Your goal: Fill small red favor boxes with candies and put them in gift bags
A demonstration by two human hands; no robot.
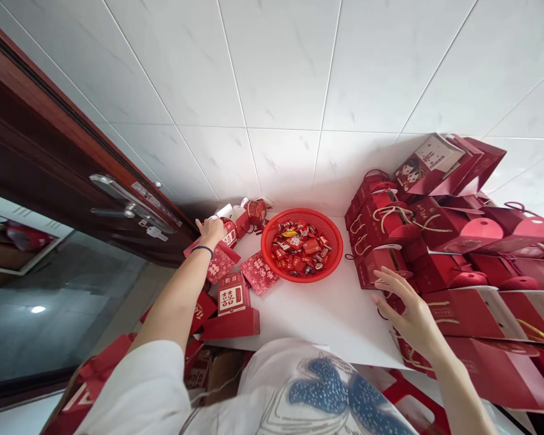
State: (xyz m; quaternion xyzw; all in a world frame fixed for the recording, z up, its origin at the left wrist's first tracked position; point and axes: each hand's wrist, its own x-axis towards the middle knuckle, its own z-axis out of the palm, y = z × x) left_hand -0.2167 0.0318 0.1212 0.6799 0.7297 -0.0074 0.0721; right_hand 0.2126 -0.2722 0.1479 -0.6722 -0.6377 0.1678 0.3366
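My left hand [211, 231], with a dark band at the wrist, reaches to the back left of the white table. Its fingers look apart, over a cluster of small red boxes [242, 222]; whether they touch one I cannot tell. Below that arm lie a flat patterned red packet [259, 272] and a red box with a white double-happiness label [231, 299]. On the other side, my right hand [401, 305] is open, fingers spread, beside stacked red gift boxes [381, 266], with nothing in it. Between the hands sits a red plastic basket [336, 257] of wrapped sweets [301, 248].
Rows of red gift boxes [476, 308] fill the right side, with red paper bags [471, 163] stacked behind. A tiled wall [285, 78] backs the white table [308, 320]. At left stands a dark wooden door [63, 127] with a metal handle [113, 211].
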